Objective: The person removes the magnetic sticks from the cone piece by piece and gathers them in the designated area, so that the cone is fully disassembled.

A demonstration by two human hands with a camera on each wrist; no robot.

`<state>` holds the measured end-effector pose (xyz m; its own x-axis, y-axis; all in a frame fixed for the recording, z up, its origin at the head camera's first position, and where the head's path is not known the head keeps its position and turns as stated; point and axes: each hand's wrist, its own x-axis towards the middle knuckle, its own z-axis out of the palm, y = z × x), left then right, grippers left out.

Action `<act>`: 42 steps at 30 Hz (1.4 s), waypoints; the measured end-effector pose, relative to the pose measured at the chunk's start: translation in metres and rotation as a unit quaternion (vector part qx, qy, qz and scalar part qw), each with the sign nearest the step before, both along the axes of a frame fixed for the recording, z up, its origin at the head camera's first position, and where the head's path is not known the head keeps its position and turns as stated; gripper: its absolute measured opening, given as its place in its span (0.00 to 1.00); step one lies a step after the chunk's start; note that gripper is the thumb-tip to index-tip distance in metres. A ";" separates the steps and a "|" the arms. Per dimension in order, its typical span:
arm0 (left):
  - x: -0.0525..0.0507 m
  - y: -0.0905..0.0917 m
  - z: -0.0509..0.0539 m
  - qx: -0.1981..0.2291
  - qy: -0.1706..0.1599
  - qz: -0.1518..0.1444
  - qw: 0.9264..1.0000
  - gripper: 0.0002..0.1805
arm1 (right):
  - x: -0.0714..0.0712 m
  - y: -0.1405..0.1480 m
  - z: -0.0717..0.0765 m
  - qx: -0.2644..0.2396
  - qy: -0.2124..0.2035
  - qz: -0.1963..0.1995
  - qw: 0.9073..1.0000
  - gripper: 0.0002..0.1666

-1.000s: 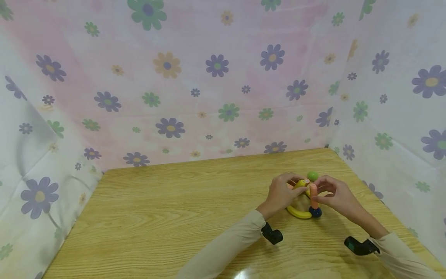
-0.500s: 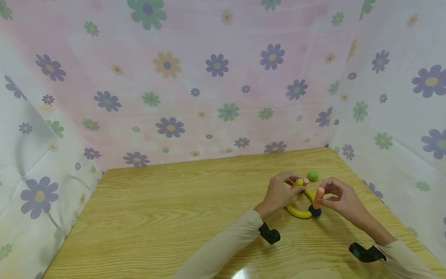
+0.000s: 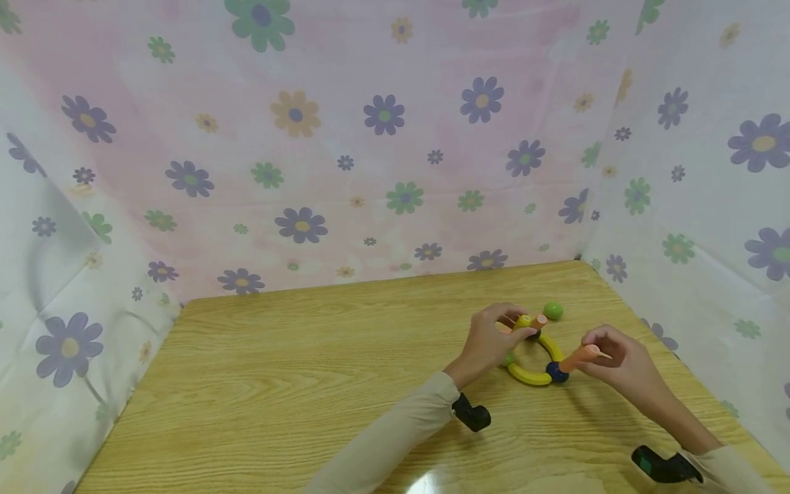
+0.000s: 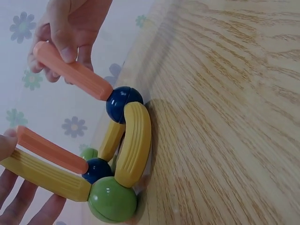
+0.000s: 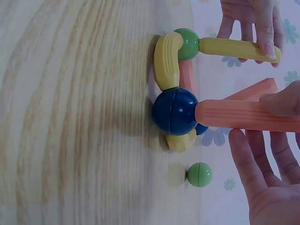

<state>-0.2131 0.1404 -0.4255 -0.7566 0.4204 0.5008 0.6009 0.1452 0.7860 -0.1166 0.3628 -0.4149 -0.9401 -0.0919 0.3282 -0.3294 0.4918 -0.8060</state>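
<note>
A person's left hand (image 3: 492, 337) is pinching a yellow rod (image 4: 47, 176), the right hand (image 3: 632, 370) a salmon rod (image 4: 75, 72).
Both are joining a ring (image 3: 527, 376) on the table (image 3: 296, 384); two blue balls (image 3: 557, 372) and two green balls (image 4: 112, 200) are showing, one green lying apart. The right wrist view, unlike the left, is showing a partly hidden salmon piece (image 5: 187, 76).

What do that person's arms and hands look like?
The left sleeve and right sleeve are plain beige. A black gadget juts from each, the right one with a green patch. The left hand and right hand wear no gloves.
</note>
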 end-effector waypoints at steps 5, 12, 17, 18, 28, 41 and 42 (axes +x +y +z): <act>-0.003 -0.008 -0.002 0.012 -0.014 -0.014 1.000 0.14 | 0.005 0.001 -0.001 -0.011 0.001 -0.002 1.000 0.12; -0.007 -0.019 -0.003 0.033 -0.039 -0.016 0.999 0.13 | 0.010 0.005 -0.003 -0.013 0.006 0.001 1.000 0.10; -0.005 -0.028 -0.003 0.040 -0.058 -0.018 0.997 0.15 | 0.013 0.009 -0.006 -0.045 0.000 0.023 0.999 0.10; -0.005 -0.029 -0.003 0.040 -0.059 -0.020 0.997 0.15 | 0.013 0.010 -0.006 -0.044 -0.002 0.021 0.999 0.10; -0.004 -0.047 -0.005 0.019 -0.033 -0.028 0.999 0.12 | 0.014 0.023 -0.008 0.034 -0.058 0.000 0.998 0.07; -0.003 -0.076 -0.013 -0.026 -0.071 -0.067 0.995 0.12 | 0.001 0.050 -0.017 0.112 -0.124 0.149 0.975 0.09; -0.003 -0.078 -0.013 -0.033 -0.069 -0.071 0.994 0.11 | -0.001 0.052 -0.018 0.108 -0.132 0.167 0.971 0.08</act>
<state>-0.2157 0.0625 -0.4390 -0.7468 0.5571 0.3633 0.5056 0.1206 0.8543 -0.1176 0.4144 -0.4327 -0.8950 -0.4456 0.0188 -0.2951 0.5600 -0.7742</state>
